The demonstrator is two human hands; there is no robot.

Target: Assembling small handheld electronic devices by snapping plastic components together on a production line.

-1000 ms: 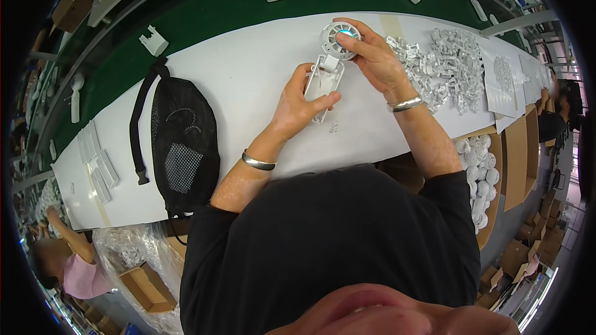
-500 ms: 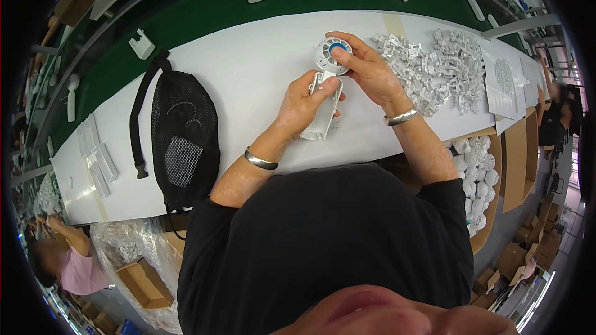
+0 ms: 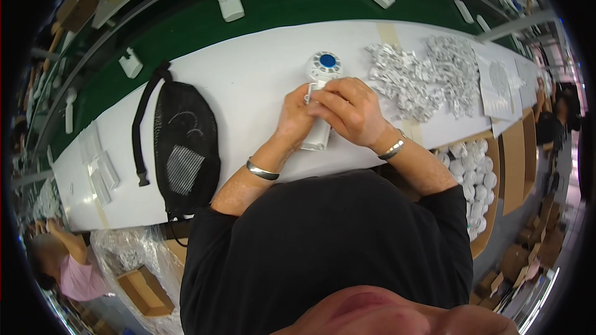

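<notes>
A small white handheld fan (image 3: 318, 142) lies between my hands over the white worktop. Its round slotted head (image 3: 326, 65), with a blue centre, points away from me. My left hand (image 3: 294, 115) is closed around the left side of the handle. Bent over the handle just below the head is my right hand (image 3: 349, 108), its fingers pressed together there. They cover the joint, so any small part between the fingertips is hidden. To the right of my right hand lies a broad heap of small white plastic parts (image 3: 406, 80).
A black mesh bag (image 3: 186, 142) lies to the left on the white worktop (image 3: 254, 74). Beyond runs a green conveyor belt (image 3: 285, 0) carrying white housings (image 3: 230, 5). A carton (image 3: 493, 211) of round white parts (image 3: 475, 174) stands at right. A person in pink (image 3: 81, 276) works at lower left.
My right hand has moved from the fan's head down to the handle, uncovering the blue centre. The housings on the green belt have shifted left.
</notes>
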